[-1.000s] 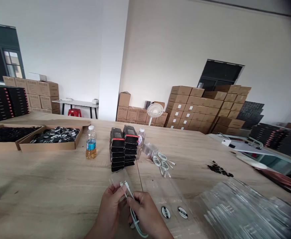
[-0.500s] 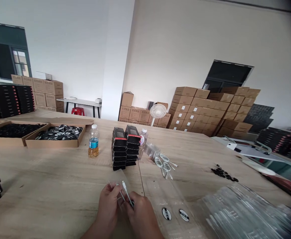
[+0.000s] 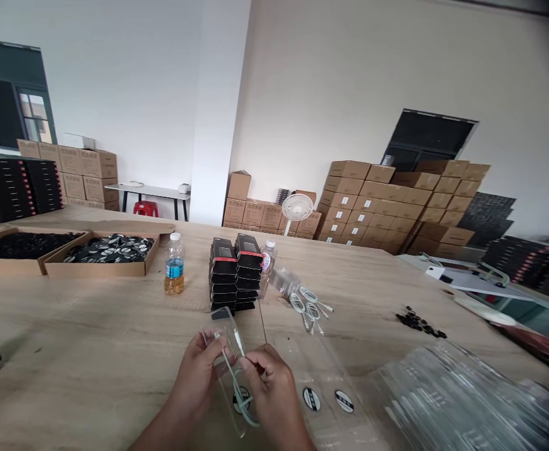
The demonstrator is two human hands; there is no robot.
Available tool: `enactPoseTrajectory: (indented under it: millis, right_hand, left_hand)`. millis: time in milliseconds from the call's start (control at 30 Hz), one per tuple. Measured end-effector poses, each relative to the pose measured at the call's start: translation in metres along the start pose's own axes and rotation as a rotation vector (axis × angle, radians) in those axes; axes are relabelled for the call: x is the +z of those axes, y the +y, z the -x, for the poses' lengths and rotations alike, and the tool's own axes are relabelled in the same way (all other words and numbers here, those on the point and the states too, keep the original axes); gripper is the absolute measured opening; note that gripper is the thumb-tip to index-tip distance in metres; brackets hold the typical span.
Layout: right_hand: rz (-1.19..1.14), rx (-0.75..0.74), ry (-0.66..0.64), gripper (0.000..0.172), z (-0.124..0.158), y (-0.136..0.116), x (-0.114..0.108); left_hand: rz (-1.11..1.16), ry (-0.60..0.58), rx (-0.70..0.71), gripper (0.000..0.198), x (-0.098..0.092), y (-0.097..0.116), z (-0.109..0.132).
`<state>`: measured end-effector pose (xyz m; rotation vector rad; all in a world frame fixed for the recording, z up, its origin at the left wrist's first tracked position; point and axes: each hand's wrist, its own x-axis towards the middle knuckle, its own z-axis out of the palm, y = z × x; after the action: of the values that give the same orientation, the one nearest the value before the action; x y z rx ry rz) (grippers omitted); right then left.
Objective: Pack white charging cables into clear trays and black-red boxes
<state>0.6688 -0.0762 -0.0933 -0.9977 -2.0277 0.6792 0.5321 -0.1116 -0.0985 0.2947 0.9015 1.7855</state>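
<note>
My left hand (image 3: 193, 371) grips a narrow clear plastic tray (image 3: 224, 317) by its left edge, the thumb pressing near one plug end of a white charging cable (image 3: 228, 363). The cable lies coiled over the tray, across a round black-and-white piece in it. My right hand (image 3: 274, 383) pinches the cable near its other plug (image 3: 237, 340), which points up and away. Just right of my right hand lie more clear trays (image 3: 328, 376) with round black-and-white pieces (image 3: 311, 399). Part of the coil is hidden behind my right fingers.
Stacked black boxes (image 3: 223, 266) stand ahead, between a drink bottle (image 3: 175, 266) and another bottle (image 3: 267, 266). Coiled white cables (image 3: 313, 313) lie right of them. Small black parts (image 3: 418, 321) and a pile of clear trays (image 3: 467, 401) are at right. Cardboard trays (image 3: 100, 269) sit at left.
The tray has tilted up into fuller view, showing the coil and round piece. My right hand has shifted slightly up and right, its fingers now pinching the cable near the plug.
</note>
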Motion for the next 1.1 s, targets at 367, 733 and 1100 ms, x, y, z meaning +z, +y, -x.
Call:
enactPoseTrajectory:
  millis: [367, 733, 1100]
  right_hand:
    - [-0.334, 0.197, -0.135, 0.043, -0.008, 0.001, -0.009]
    - [-0.412, 0.254, -0.144, 0.038, -0.008, -0.004, -0.012]
    - [-0.303, 0.143, -0.282, 0.04, -0.007, -0.009, -0.018]
  left_hand:
    - [0.059, -0.043, -0.06, 0.027, 0.001, 0.003, 0.002]
    - [0.063, -0.016, -0.082, 0.027, 0.007, 0.008, 0.004]
    - [-0.013, -0.045, -0.051, 0.04, 0.012, 0.008, 0.009]
